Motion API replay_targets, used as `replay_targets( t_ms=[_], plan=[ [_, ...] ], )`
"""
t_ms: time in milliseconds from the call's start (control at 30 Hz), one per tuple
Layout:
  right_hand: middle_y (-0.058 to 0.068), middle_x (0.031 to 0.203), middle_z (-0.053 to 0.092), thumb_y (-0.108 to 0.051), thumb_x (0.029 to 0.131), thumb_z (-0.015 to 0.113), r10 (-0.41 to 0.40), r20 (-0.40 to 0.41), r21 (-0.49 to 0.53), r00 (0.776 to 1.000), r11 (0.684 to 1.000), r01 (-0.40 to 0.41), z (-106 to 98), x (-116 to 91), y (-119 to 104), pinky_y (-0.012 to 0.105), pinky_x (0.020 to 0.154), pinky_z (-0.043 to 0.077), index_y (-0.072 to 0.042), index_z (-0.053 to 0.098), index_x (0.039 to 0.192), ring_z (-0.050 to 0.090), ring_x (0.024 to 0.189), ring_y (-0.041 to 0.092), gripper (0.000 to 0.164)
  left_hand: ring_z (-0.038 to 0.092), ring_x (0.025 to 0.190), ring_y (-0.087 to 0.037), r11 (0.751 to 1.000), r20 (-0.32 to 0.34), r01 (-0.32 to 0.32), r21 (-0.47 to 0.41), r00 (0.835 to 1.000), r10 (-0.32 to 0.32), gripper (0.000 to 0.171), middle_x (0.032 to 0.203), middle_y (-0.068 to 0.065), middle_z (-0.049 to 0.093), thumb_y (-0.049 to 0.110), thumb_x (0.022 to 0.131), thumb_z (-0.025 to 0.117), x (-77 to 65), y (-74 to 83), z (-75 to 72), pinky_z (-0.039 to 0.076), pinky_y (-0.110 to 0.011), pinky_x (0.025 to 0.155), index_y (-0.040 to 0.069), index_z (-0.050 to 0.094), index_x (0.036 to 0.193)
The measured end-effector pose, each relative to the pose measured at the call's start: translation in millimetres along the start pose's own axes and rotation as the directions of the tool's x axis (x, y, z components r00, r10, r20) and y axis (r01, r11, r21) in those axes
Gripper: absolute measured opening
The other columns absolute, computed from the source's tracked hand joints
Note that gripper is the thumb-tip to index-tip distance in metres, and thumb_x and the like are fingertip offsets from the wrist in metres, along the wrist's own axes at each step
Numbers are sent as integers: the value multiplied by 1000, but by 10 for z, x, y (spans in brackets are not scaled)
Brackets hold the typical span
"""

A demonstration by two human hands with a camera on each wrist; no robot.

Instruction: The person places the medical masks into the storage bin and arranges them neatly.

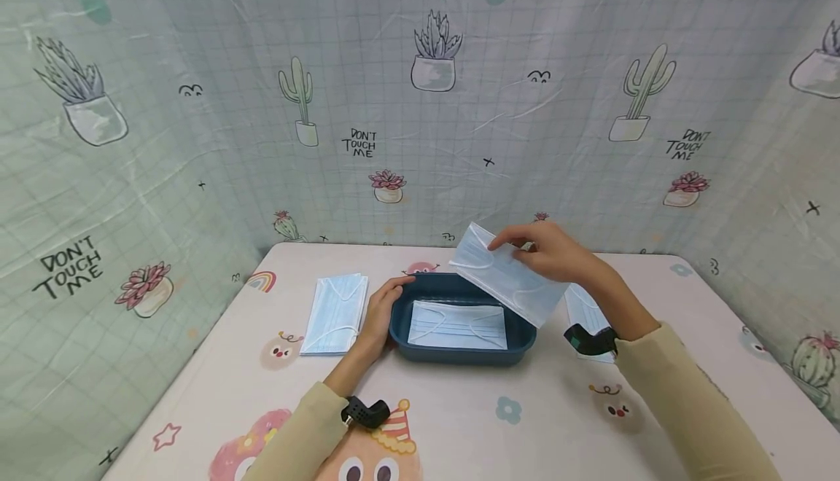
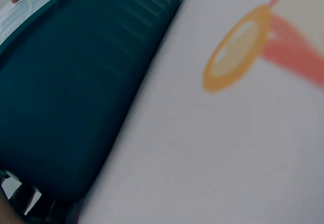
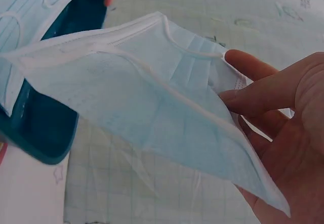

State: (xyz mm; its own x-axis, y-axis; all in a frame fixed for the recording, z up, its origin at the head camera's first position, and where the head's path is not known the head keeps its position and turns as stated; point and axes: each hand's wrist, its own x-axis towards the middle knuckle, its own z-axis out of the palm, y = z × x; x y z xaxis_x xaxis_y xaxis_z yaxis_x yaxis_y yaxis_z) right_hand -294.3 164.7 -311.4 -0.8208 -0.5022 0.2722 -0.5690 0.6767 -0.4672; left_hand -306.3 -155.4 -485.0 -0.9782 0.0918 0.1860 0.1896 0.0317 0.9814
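Observation:
A dark blue oblong plastic basin [image 1: 453, 356] stands mid-table with a pale blue face mask [image 1: 457, 326] lying flat inside. My left hand [image 1: 379, 313] holds the basin's left end, its fingers bent round the far left corner; in the left wrist view the basin's outer wall [image 2: 76, 92] hides most of that hand. Above the basin's right side, my right hand [image 1: 547, 251] pinches another face mask [image 1: 502, 273] between thumb and fingers. That mask hangs tilted, its ear loops loose, and the right wrist view shows its pleated surface [image 3: 152, 107] spread out.
Left of the basin lies a small stack of face masks [image 1: 335, 313]. More mask material [image 1: 584, 306] lies on the right, partly covered by the right wrist. A patterned cloth [image 1: 433, 160] rises behind the printed white table [image 1: 525, 423].

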Motion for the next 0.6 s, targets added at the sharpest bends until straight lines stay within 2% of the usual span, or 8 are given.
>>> replay_targets(
  t_ms=[200,333,600],
  plan=[
    [7,121,76,8,93,60,-46,70,32,997,999,43,107,161,-128,51,96,59,-18,80,111,69,111,30,37,43,149,-25,1000,-6,-7,-2,1000,7,39,149,-8,59,18,108,39,-3,-3,10,24,-48,128,9,66,135],
    [8,123,75,8,95,58,-67,138,54,988,997,60,163,258,-180,51,97,58,-17,79,113,69,111,30,38,43,150,-27,1000,-7,-17,10,1000,17,40,150,-8,59,18,108,39,0,-7,18,24,-49,128,6,64,137],
    [3,120,76,11,91,58,-189,272,173,943,974,146,311,453,-198,46,101,57,-16,80,112,69,108,21,40,42,150,-27,1000,-14,-9,-1,1000,9,38,149,-8,60,17,108,40,10,-10,16,24,-50,128,9,66,135]
  ],
)
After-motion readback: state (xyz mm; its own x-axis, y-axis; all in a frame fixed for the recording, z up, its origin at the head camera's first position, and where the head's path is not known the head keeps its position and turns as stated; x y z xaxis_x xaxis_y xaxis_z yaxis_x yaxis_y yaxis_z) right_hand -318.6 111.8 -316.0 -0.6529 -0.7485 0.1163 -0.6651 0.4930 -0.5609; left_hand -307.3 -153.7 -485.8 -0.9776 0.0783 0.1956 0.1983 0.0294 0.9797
